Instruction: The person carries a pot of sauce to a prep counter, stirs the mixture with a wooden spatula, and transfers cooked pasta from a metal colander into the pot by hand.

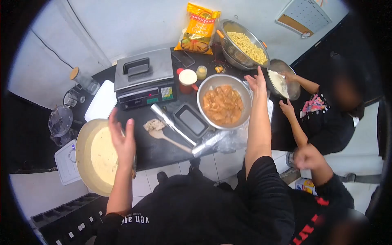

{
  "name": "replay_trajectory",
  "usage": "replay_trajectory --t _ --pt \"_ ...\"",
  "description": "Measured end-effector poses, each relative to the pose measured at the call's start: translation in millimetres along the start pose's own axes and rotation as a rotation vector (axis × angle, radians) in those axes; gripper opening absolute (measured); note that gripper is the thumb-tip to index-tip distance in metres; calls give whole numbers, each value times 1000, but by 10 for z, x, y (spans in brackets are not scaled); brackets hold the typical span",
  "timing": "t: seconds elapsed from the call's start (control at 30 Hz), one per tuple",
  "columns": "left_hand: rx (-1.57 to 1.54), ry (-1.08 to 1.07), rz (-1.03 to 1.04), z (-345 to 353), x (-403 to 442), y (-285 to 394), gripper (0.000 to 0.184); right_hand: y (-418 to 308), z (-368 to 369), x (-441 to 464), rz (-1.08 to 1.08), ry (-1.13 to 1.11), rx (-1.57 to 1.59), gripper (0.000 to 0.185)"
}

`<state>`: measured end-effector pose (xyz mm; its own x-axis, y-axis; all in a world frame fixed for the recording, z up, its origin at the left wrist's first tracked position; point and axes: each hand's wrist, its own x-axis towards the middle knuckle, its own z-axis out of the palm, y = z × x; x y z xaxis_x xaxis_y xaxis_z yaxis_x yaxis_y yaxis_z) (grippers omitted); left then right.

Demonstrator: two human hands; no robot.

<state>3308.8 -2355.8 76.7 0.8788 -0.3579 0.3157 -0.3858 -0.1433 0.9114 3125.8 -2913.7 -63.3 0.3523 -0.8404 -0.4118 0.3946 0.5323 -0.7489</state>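
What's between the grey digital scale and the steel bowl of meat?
In the head view: a red mug and a small clear jar; nearer the wearer, a rectangular black tray.

- Pale, fairly even light on the wall (pixel 134 24) behind the scale (pixel 143 73); source unseen.
- Glare on the wrap (pixel 223 141), sheen on the bowl (pixel 201 107), both right of the scale.
- Dark far right of the scale.
- Fine detail soft.
- Fisheye bend, black corners.

Black short-sleeved shirt (pixel 188 208), white lettering (pixel 137 219)
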Motion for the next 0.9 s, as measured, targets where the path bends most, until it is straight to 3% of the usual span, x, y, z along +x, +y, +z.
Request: replay_trajectory --t 0.1,0.2,0.27,0.33,0.37,0.43,0.5,0.6,0.63,0.73,0.77,0.83,0.9 --pt "-97 -141 96 957 260 188 60 -117 -104 466 1 98 56 117" --pt "-156 -229 131 1997 461 220 67 -318 60 441 97 161 81 106" --pt "-243 -293 43 2634 663 145 69 -352 54 631 133 183 103 101" --pt "-313 -311 15 3215 909 57 76 -270 -102 972 129 -68 134 89" --pt "-313 -318 18 3463 1039 32 76 -178 -158 1133 70 -106 60 71" --pt "-273 -331 -197 3906 1238 3 91 -160 -84 1085 64 -165 77 52" --pt "-248 -408 -169 4254 1285 2 98 -230 42 995 58 -137 52 40" --pt "-94 -526 21 4932 1357 -356 113 -268 47 1008 122 -68 41 39" --pt "38 -539 -42 5023 1354 -288 118 -320 69 913 105 -153 -12 39" --pt "-439 -388 -381 5250 1490 -170 115 -377 10 947 246 -87 6 38" --pt "-442 -379 -384 5176 1542 -77 115 -361 -35 912 250 -92 -2 38" --pt "-860 -455 -749 5050 1639 101 96 -367 -111 851 205 -97 -25 39" --pt "-754 -453 -732 5229 1736 -99 87 -391 -114 804 213 -96 -6 40"
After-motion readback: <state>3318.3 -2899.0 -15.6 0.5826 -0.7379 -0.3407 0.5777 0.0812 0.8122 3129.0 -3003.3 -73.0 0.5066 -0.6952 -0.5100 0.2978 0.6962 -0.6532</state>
